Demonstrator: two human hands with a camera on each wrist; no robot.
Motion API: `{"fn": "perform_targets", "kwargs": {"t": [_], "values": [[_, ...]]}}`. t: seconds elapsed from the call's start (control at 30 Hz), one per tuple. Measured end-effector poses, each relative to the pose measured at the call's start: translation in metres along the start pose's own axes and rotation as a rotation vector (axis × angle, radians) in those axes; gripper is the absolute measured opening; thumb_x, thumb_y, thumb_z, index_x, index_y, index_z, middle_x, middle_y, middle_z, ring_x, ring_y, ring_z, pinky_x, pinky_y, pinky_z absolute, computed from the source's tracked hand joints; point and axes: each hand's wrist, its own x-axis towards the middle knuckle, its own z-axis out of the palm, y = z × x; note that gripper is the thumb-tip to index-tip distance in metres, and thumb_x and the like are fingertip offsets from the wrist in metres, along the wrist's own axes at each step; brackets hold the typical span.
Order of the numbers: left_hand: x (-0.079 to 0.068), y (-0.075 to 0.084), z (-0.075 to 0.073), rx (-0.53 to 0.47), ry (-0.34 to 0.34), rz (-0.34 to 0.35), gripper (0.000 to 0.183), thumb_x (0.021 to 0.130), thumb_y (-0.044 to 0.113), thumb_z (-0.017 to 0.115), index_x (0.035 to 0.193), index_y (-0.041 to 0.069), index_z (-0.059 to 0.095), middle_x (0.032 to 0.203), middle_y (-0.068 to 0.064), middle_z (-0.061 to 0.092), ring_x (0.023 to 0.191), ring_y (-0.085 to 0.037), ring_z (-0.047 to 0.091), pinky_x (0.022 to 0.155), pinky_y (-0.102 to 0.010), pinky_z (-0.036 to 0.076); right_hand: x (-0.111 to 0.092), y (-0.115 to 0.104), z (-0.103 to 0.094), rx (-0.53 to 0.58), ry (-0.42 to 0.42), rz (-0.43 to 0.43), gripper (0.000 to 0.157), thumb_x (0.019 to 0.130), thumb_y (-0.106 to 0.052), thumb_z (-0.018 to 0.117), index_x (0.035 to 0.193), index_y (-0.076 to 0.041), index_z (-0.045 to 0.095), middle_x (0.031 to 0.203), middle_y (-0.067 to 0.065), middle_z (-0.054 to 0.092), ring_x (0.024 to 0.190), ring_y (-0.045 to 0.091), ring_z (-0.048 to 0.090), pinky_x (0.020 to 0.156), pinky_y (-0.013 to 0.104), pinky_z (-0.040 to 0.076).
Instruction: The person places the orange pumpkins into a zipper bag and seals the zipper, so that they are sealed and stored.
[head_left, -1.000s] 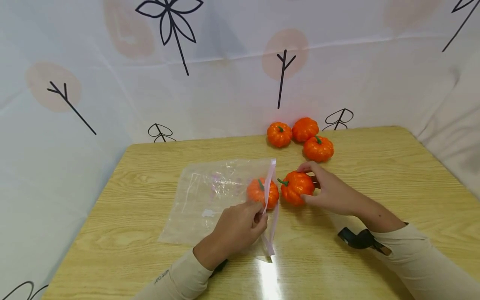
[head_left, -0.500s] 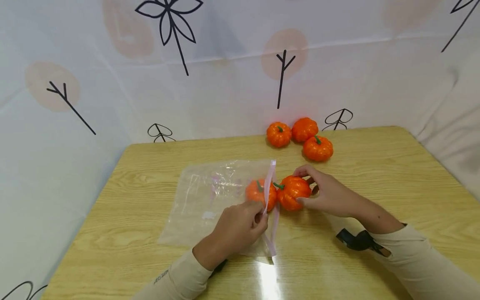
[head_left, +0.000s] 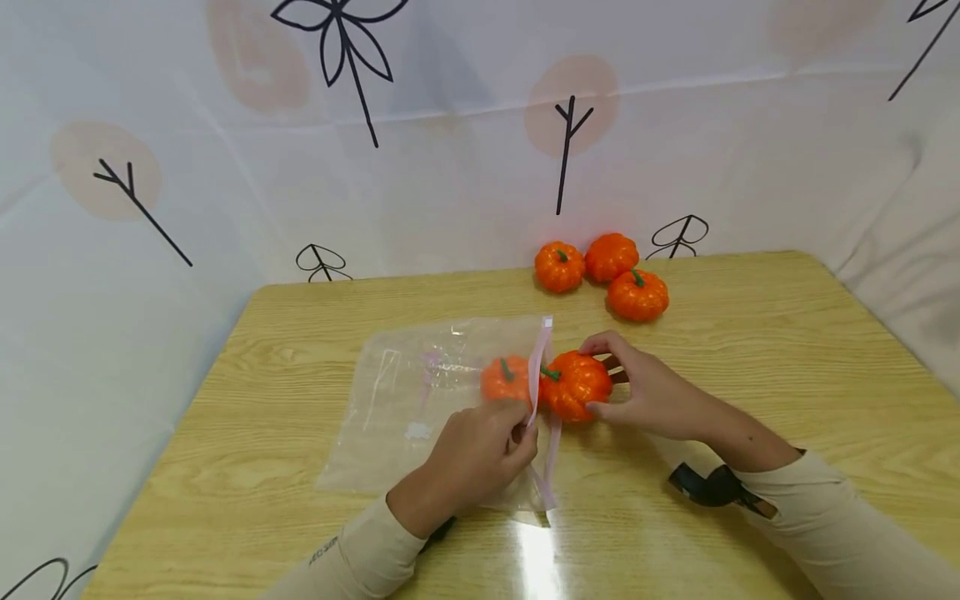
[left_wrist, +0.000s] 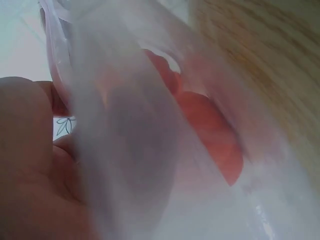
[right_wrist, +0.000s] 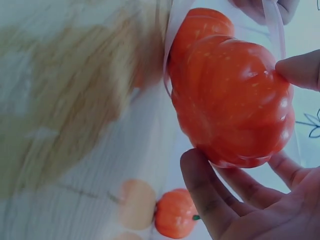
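Note:
A clear zip bag (head_left: 390,392) with a pink zip strip lies flat on the table, its mouth facing right. My left hand (head_left: 480,446) pinches the upper lip of that mouth between thumb and fingers and lifts it. Inside the bag, just behind the strip, one small orange pumpkin (head_left: 504,379) shows through the plastic. A second pumpkin (head_left: 581,387) with a green stem is held by my right hand (head_left: 648,387), fingers and thumb around its right side. In the right wrist view this held pumpkin (right_wrist: 235,100) sits at the mouth, against the one inside.
Three more orange pumpkins stand grouped at the back of the wooden table (head_left: 300,317): a left one (head_left: 559,267), a rear one (head_left: 612,257) and a front one (head_left: 638,296). A patterned white cloth (head_left: 465,183) hangs behind the table.
My right hand has moved left with its pumpkin, from beside the bag into the mouth. The pumpkin inside has shifted slightly left. My left hand keeps its place on the bag's lip.

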Motion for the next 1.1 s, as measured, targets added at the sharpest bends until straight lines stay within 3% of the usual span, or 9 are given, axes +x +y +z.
{"fn": "perform_targets", "kwargs": {"t": [0.43,0.7,1.1], "values": [[0.0,0.002,0.0,0.033,0.044,0.058,0.017,0.091,0.021,0.059,0.075,0.019,0.052,0.067,0.009,0.048,0.057,0.0,0.039,0.051,-0.012,0.026,-0.001,-0.002,0.013,0.082,-0.031,-0.056,0.06,0.082,-0.015,0.079,0.131,-0.011,0.044,0.135,0.01,0.057,0.12,0.032,0.06,0.099,0.049,0.05],[-0.001,0.003,0.0,0.048,0.089,0.119,0.014,0.089,0.021,0.062,0.077,0.019,0.055,0.07,0.011,0.05,0.058,0.0,0.041,0.052,-0.011,0.026,0.0,0.0,0.02,0.096,0.01,-0.101,0.065,0.079,-0.007,0.081,0.131,-0.009,0.044,0.135,0.011,0.056,0.12,0.033,0.062,0.1,0.05,0.049],[0.0,0.004,0.002,0.031,0.091,0.187,0.015,0.089,0.02,0.061,0.075,0.018,0.054,0.072,0.009,0.055,0.059,0.0,0.041,0.054,-0.009,0.026,-0.001,-0.005,0.025,0.121,0.045,-0.122,0.063,0.079,-0.004,0.082,0.128,-0.009,0.044,0.141,0.015,0.053,0.122,0.036,0.061,0.101,0.048,0.049]]}}
